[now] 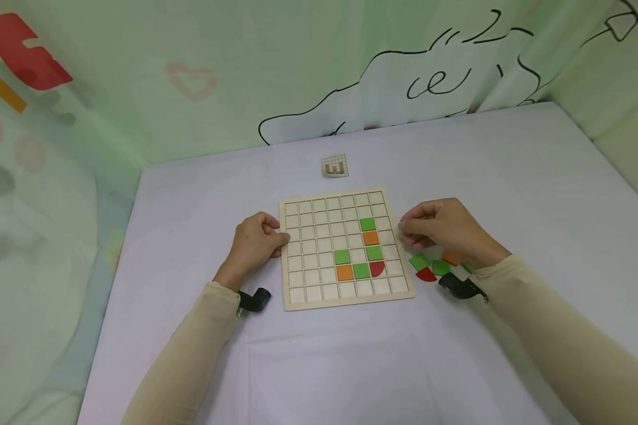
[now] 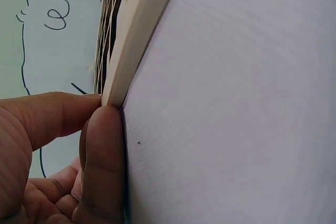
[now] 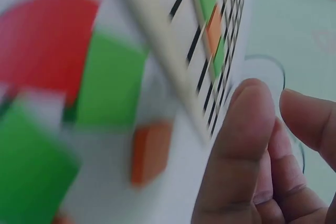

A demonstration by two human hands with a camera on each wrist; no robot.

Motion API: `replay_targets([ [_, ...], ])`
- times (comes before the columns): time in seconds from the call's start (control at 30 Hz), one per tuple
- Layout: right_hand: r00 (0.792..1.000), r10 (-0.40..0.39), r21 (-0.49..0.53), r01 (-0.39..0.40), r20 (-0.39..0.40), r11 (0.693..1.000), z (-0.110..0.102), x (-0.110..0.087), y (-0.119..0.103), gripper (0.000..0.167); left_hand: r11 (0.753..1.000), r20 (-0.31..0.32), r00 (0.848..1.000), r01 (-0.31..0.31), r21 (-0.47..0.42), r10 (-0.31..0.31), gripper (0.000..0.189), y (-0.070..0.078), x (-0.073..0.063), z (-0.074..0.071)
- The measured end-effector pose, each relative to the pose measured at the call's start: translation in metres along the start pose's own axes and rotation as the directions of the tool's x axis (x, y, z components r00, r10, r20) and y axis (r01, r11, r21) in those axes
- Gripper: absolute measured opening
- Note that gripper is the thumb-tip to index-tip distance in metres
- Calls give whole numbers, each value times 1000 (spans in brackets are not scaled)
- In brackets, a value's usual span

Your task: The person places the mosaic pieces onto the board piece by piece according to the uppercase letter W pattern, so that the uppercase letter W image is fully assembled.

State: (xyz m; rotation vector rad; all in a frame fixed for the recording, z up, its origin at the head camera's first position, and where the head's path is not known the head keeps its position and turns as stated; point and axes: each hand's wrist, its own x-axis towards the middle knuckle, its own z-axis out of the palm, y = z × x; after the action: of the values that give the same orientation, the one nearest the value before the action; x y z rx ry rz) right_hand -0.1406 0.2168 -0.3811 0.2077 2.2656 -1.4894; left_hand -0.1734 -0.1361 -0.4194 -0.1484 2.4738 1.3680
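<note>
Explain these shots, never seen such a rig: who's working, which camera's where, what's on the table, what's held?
No robot: a person works bare-handed. The wide picture looks forward and down from the head; the other two come one from each wrist. On the table lies a pale grid board with green, orange and red tiles in it. Loose tiles lie to its right, a small gridded card beyond it. The left hand has its grip on the board's left edge. The right hand is by the right edge, its grip apparently empty.
</note>
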Motion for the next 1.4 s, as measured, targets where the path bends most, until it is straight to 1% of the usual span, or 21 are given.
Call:
replay_targets([
  [0.17, 1000, 13, -31, -14, -21, 999, -16, 3, 10, 36, 1000, -3, 1000, 3, 7, -3, 29, -1, 0, -2],
  [0.33, 999, 37, -132, -40, -28, 990, -23, 5, 17, 37, 1000, -6, 1000, -2, 10, 2, 28, -2, -1, -3],
  [0.43, 998, 53, -219, -59, -36, 974, -23, 6, 19, 36, 1000, -4, 1000, -4, 9, 4, 28, -3, -1, -3],
  [0.57, 998, 54, -329, -63, -37, 942, -20, 6, 19, 41, 1000, -2, 1000, 0, 7, 0, 29, -2, 0, -2],
  [0.67, 999, 37, -393, -43, -24, 919, -16, 6, 17, 40, 1000, 0, 1000, -1, 5, 1, 29, -2, 0, -2],
  [0.77, 1000, 17, -430, -18, -6, 903, -13, 7, 15, 34, 1000, 0, 1000, -2, 7, 2, 29, -2, -1, -2],
  [0.83, 1000, 10, -439, -9, -1, 898, -12, 7, 15, 30, 1000, 0, 1000, -2, 8, 2, 29, -1, -1, -2],
  [0.93, 1000, 8, -432, -6, 3, 902, -10, 8, 14, 26, 1000, -1, 1000, -3, 8, 3, 29, -2, -1, -2],
  [1.17, 1000, -27, -441, 26, 4, 897, -7, 10, 12, 28, 1000, -8, 1000, -10, 5, 10, 28, -1, -1, -2],
  [1.33, 999, -37, -418, 42, 21, 908, -6, 10, 11, 27, 1000, -7, 1000, -5, 4, 5, 28, -2, 0, -2],
  [1.4, 999, -27, -394, 37, 31, 919, -5, 9, 11, 24, 1000, -5, 1000, -2, 2, 2, 28, -1, 0, -2],
])
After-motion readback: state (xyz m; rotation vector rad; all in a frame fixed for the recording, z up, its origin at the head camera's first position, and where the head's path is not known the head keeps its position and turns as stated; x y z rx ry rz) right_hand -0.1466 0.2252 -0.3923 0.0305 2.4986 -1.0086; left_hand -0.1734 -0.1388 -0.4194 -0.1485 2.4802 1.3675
